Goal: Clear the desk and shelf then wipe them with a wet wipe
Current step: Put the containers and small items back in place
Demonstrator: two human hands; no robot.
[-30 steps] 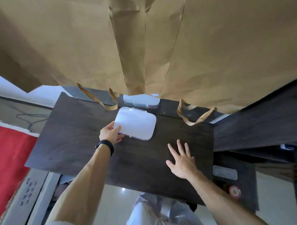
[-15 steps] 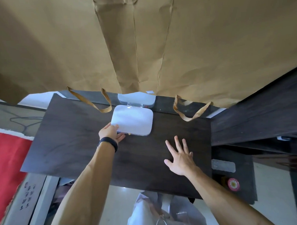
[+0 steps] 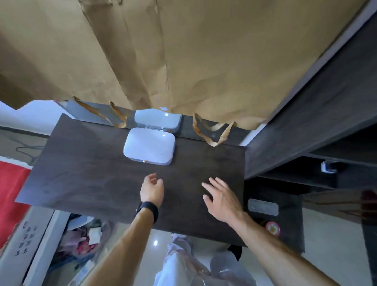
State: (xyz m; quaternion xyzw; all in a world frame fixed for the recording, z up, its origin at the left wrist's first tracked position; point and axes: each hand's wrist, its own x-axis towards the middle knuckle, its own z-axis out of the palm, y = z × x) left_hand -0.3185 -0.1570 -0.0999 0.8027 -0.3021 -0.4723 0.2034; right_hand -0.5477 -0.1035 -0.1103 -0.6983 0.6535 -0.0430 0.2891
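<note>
left hand [image 3: 152, 190]: loosely curled, empty, over desk [image 3: 88, 174] | right hand [image 3: 222, 198]: fingers spread, empty

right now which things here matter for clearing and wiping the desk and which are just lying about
For the job:
- dark desk top
- white case on it, still to clear
- shelf at the right
- left hand and right hand, both empty

Lying about:
- brown paper hanging behind
- red cloth
- clutter under the desk

Bare forearms, a black band [image 3: 147, 209] on the left wrist, and light grey clothing [image 3: 183, 269] below.
</note>
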